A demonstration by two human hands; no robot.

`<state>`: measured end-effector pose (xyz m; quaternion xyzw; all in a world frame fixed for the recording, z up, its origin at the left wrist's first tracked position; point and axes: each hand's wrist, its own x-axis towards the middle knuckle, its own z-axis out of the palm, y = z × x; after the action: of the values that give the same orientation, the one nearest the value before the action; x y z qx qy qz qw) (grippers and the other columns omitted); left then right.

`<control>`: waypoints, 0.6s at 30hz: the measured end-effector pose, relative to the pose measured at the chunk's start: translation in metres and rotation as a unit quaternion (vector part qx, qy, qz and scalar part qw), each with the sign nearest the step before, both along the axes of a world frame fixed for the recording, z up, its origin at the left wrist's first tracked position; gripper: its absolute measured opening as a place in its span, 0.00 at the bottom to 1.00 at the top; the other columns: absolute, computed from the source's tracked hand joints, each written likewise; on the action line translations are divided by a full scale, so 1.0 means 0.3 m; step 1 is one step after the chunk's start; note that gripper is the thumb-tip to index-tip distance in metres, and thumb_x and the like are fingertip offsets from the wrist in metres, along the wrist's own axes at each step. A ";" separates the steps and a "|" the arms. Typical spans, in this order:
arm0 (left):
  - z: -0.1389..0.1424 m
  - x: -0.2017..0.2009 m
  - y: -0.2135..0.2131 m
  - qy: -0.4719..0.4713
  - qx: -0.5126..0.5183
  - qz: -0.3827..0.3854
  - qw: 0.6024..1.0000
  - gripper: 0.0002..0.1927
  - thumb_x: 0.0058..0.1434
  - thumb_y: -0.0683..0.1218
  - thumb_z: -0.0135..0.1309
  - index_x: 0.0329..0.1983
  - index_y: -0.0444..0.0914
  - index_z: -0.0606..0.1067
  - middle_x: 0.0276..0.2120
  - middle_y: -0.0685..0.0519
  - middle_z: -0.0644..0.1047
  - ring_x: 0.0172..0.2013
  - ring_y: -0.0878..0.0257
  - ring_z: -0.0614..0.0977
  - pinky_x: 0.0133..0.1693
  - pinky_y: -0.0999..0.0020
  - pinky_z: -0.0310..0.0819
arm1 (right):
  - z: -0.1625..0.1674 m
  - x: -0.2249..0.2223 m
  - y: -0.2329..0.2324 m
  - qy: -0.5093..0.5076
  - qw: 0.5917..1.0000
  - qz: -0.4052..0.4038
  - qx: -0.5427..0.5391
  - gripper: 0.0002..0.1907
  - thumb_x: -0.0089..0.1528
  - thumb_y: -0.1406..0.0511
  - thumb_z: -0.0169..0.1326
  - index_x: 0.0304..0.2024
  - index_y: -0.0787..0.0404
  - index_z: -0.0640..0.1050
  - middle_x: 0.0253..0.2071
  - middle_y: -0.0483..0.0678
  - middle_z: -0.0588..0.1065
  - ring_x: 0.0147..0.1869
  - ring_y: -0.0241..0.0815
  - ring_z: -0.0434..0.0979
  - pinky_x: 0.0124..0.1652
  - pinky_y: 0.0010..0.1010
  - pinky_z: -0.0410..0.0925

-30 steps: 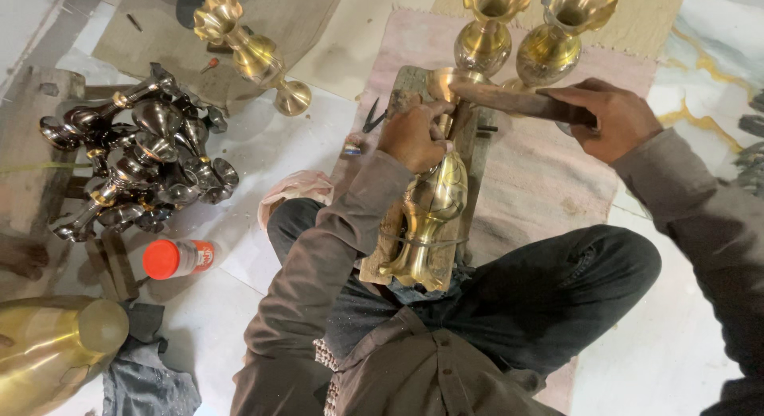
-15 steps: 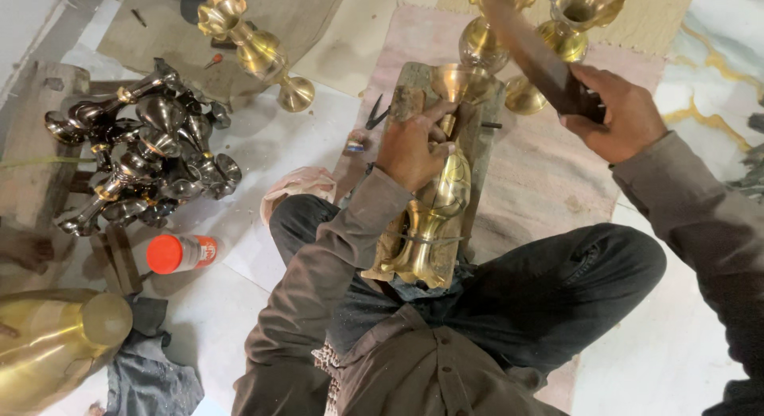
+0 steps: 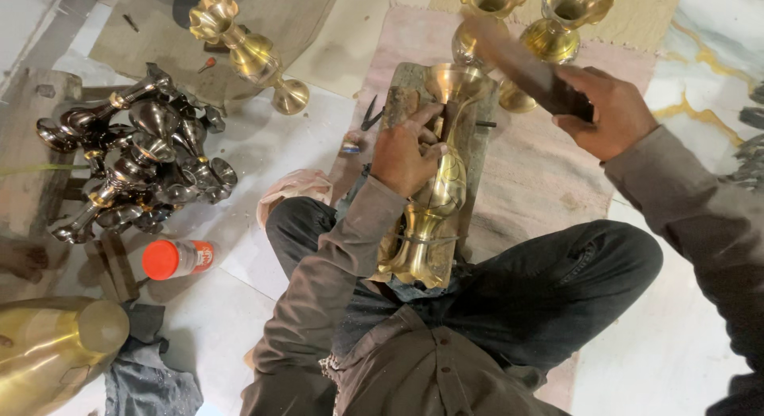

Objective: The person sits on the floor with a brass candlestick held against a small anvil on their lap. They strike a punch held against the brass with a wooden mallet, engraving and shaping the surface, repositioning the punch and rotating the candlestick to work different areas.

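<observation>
A brass vase lies lengthwise on a wooden block between my knees, its mouth pointing away from me. My left hand rests on the vase's neck, fingers pinched around a small tool pressed to the metal; the tool itself is mostly hidden. My right hand is raised to the right of the vase and grips a dark wooden mallet, lifted and blurred above the vase's mouth.
Two upright brass vases stand just beyond the block. Another brass vase lies on its side at upper left. A pile of dark unpolished vases sits left, with a red-capped bottle, a large brass vessel and scissors.
My right hand has lifted the mallet from lying across the vase's mouth up and to the right. My left hand has stayed on the neck.
</observation>
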<state>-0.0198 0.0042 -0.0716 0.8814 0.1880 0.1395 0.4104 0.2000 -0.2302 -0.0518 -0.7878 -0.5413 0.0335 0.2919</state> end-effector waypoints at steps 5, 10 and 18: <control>-0.005 0.000 0.002 -0.008 0.009 0.014 1.000 0.33 0.54 0.43 0.67 0.64 0.42 0.72 0.34 0.48 0.86 0.35 0.58 0.88 0.41 0.63 0.82 | 0.016 -0.002 0.000 -0.020 1.000 0.010 0.010 0.34 0.61 0.71 0.60 0.70 0.58 0.70 0.53 0.59 0.75 0.52 0.57 0.79 0.52 0.43 0.75; 0.004 -0.008 -0.008 0.005 0.007 0.018 1.000 0.32 0.54 0.44 0.66 0.64 0.42 0.73 0.34 0.48 0.85 0.35 0.57 0.88 0.40 0.63 0.82 | 0.019 -0.002 -0.001 -0.099 0.994 0.014 -0.037 0.34 0.60 0.72 0.59 0.70 0.53 0.73 0.54 0.57 0.76 0.50 0.58 0.80 0.50 0.43 0.75; 0.012 -0.019 -0.020 -0.016 0.012 0.022 1.000 0.32 0.54 0.43 0.66 0.63 0.41 0.73 0.34 0.48 0.85 0.34 0.58 0.87 0.40 0.64 0.82 | 0.004 0.011 -0.010 -0.060 0.998 -0.001 -0.024 0.33 0.62 0.71 0.58 0.71 0.51 0.73 0.55 0.57 0.76 0.44 0.56 0.80 0.45 0.41 0.76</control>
<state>-0.0255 -0.0018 -0.0681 0.8797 0.1986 0.1649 0.3994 0.2033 -0.2332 -0.0505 -0.7958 -0.5559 -0.0018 0.2401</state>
